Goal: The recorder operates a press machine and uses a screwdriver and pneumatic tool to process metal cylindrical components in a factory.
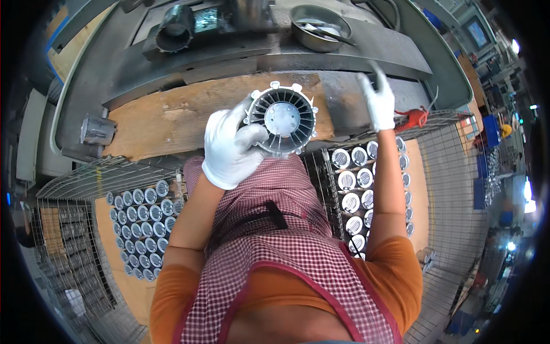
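My left hand (232, 143), in a white glove, is closed round the rim of a round, finned metal housing (282, 118). The housing's open end faces up, showing thin ribs round the inside and a flat disc at the bottom. Small lugs stand out round its edge. My right hand (378, 103), also gloved in white, is stretched forward over the right of the bench, thumb and fingers apart. Its fingertips are smeared by motion, and I see nothing held in it. Beside it lies a red air gun (413, 118) with a coiled red hose.
A wooden board (166, 117) covers the bench front. Behind it stand a metal bowl (319, 43) with tools inside and a dark cylindrical part (173, 31). Another metal part (98, 130) sits at the left. Wire cages on both sides hold rows of housings (137, 214).
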Tool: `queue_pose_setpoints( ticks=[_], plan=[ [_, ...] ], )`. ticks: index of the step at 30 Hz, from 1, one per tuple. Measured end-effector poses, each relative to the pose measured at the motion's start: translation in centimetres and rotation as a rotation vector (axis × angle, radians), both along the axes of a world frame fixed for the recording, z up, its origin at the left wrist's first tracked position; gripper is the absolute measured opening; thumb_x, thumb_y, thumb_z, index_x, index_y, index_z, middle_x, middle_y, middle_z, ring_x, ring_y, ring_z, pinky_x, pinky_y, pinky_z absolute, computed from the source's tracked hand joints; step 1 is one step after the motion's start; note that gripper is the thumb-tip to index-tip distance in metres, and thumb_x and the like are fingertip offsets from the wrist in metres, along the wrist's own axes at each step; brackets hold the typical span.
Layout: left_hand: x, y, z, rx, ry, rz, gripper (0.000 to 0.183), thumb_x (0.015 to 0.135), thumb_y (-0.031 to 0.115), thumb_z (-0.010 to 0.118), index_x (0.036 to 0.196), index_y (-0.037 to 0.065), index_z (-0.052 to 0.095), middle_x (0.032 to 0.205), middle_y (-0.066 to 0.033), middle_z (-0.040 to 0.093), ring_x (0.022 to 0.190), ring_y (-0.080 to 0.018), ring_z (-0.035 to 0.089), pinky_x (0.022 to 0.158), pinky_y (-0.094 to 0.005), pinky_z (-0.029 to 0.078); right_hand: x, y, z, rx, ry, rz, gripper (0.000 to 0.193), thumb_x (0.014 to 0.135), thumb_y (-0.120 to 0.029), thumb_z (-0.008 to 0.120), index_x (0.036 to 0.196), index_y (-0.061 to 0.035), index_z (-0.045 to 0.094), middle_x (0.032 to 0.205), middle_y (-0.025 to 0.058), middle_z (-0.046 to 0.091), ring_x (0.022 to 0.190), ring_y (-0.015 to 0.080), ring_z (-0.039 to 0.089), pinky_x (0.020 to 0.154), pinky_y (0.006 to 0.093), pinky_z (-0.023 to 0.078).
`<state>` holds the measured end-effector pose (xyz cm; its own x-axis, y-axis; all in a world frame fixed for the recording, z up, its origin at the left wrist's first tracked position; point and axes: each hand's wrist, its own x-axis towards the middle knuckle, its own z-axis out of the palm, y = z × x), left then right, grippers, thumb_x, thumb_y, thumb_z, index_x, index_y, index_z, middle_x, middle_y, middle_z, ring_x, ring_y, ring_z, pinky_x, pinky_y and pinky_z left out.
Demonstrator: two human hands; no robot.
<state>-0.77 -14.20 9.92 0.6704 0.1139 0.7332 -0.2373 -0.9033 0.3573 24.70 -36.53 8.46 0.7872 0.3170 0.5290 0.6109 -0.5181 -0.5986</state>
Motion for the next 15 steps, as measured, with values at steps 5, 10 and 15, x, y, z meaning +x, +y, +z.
queue_pose_setpoints(
  ticks=[5, 10, 15],
  plan=[
    [1.5, -3.6, 0.4, -0.149, -0.060, -0.190, 0.046, 0.047, 0.030, 0.089, 0.080, 0.016, 0.061, 0.115, -0.0152, 0.063, 0.090, -0.0301, 0.061, 0.081, -0.0369, 0.045, -7.6, -3.4, -2.3, 0.420, 0.819, 0.654, 0.085, 0.077, -0.040, 0.075, 0.142, -0.0009, 0.038, 0.140, 0.0140, 0.048, 0.126, 0.0230, 0.047, 0.104, 0.0362, 0.039],
    [5.5, -9.8, 0.0, -0.491, -0.069, -0.621, 0.060, 0.046, 0.027, 0.094, 0.092, 0.015, 0.057, 0.115, -0.0169, 0.060, 0.100, -0.0327, 0.061, 0.087, -0.0405, 0.048, -12.6, -7.0, -2.6, 1.154, 1.158, 0.898, 0.113, 0.058, -0.043, 0.088, 0.146, -0.0059, 0.028, 0.143, 0.0116, 0.043, 0.132, 0.0276, 0.042, 0.111, 0.0471, 0.035],
    [9.4, -14.4, 2.1, -0.208, 0.492, -0.654, 0.112, 0.047, 0.034, 0.093, 0.137, -0.006, 0.040, 0.133, -0.0265, 0.050, 0.122, -0.0367, 0.052, 0.103, -0.0413, 0.041, -12.2, -15.0, -6.0, 1.406, 0.929, 0.601, 0.102, 0.062, -0.045, 0.083, 0.142, -0.0043, 0.035, 0.140, 0.0132, 0.045, 0.127, 0.0305, 0.046, 0.109, 0.0483, 0.036]
  ],
)
